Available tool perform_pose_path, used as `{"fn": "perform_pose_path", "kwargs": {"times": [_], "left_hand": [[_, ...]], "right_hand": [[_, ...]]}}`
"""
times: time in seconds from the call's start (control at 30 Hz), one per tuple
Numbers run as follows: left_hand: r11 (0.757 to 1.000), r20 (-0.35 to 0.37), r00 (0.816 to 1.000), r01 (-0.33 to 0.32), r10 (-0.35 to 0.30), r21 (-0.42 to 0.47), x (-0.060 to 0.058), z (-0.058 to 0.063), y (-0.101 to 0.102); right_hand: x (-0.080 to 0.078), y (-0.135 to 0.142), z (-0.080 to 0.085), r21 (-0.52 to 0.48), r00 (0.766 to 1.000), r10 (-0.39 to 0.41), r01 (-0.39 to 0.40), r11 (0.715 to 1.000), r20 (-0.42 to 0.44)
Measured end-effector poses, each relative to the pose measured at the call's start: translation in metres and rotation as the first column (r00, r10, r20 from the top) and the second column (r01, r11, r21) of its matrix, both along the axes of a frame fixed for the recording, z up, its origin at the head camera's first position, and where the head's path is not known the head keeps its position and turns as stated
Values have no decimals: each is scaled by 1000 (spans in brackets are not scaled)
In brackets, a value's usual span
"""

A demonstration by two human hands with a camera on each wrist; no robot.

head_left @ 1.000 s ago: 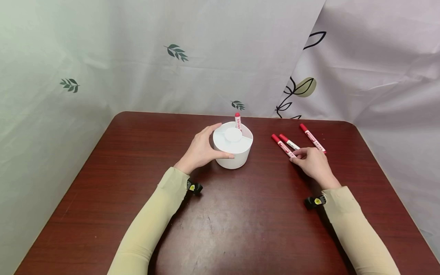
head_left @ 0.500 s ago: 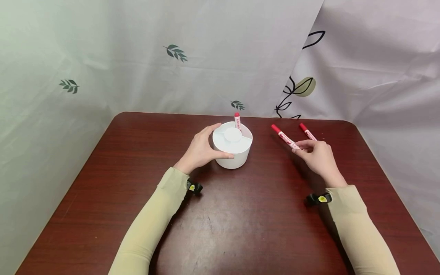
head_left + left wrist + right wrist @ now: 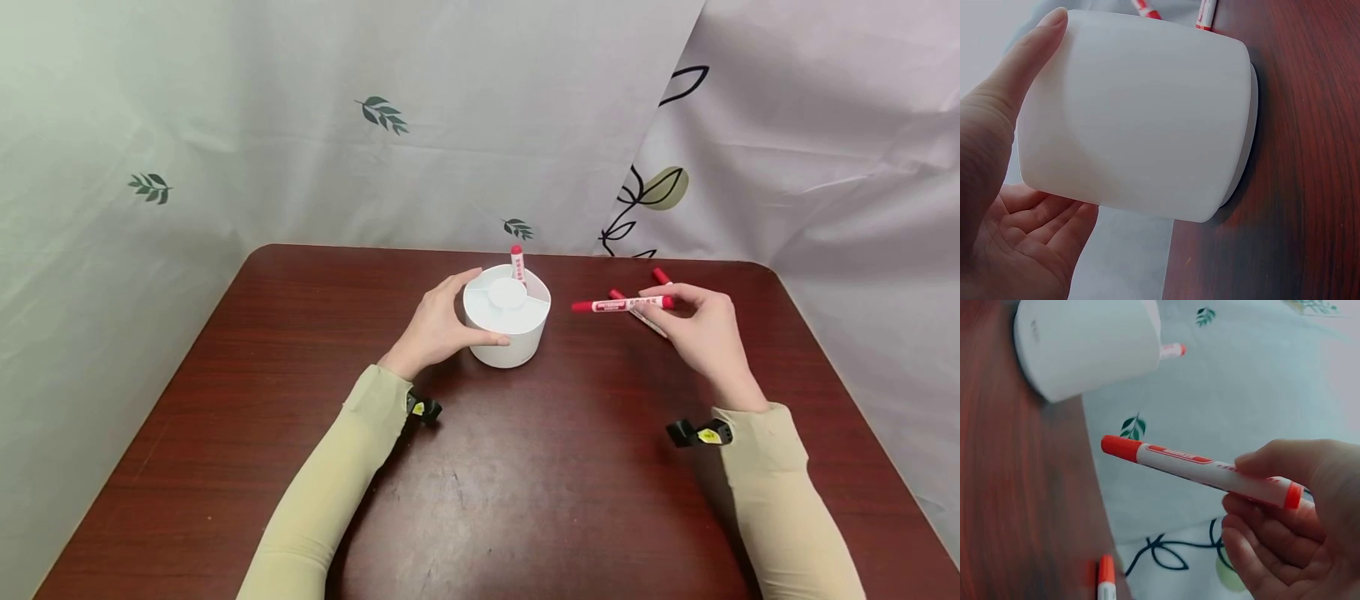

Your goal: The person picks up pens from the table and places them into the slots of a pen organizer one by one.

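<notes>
My left hand (image 3: 431, 327) grips a white round desk organizer (image 3: 519, 343), thumb across its near side and fingers around its left side. The organizer stands upright on the table and has divided compartments. One red-capped marker (image 3: 518, 265) stands cap up in its back compartment. In the left wrist view, the organizer's smooth wall (image 3: 1141, 119) sits between thumb and fingers. My right hand (image 3: 708, 333) pinches a red and white whiteboard marker (image 3: 609, 307) near its tail end, above the table. Its red cap points left, toward the organizer; the right wrist view shows this cap (image 3: 1120, 449) clearly.
Below the held marker, another red-capped marker (image 3: 654, 323) lies on the dark wooden table (image 3: 510, 483). A further marker (image 3: 661, 276) lies behind my right hand, mostly covered. A pale leaf-printed curtain (image 3: 450, 167) hangs along the table's far edge.
My right hand has picked a marker up from the table, lifted it and turned it from slanted to nearly level, cap to the left. My left hand and the organizer have stayed put.
</notes>
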State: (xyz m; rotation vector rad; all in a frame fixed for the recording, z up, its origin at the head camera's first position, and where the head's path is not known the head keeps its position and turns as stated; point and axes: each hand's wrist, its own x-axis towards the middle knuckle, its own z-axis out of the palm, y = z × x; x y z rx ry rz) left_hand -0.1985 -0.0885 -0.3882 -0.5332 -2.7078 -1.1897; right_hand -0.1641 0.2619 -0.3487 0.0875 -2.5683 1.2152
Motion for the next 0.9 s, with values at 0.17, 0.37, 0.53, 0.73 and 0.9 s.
{"fn": "perform_pose_path", "kwargs": {"times": [0.17,0.37,0.53,0.73,0.9], "left_hand": [[1000,3,1000,6,-6,8,0,0,0],[1000,-3,1000,9,-9,13,0,0,-1],[1000,6,1000,15,-15,26,-1,-1,-1],[1000,1,1000,14,-14,23,-2,-1,-1],[1000,0,1000,12,-12,25,-2,-1,-1]], "right_hand": [[4,-15,17,-166,999,36,-39,985,-23],[15,-42,49,-318,992,82,-109,942,-97],[19,-58,68,-398,976,140,-198,896,-169],[20,-73,82,-418,954,192,-276,865,-232],[19,-83,85,-355,949,221,-291,889,-224]]}}
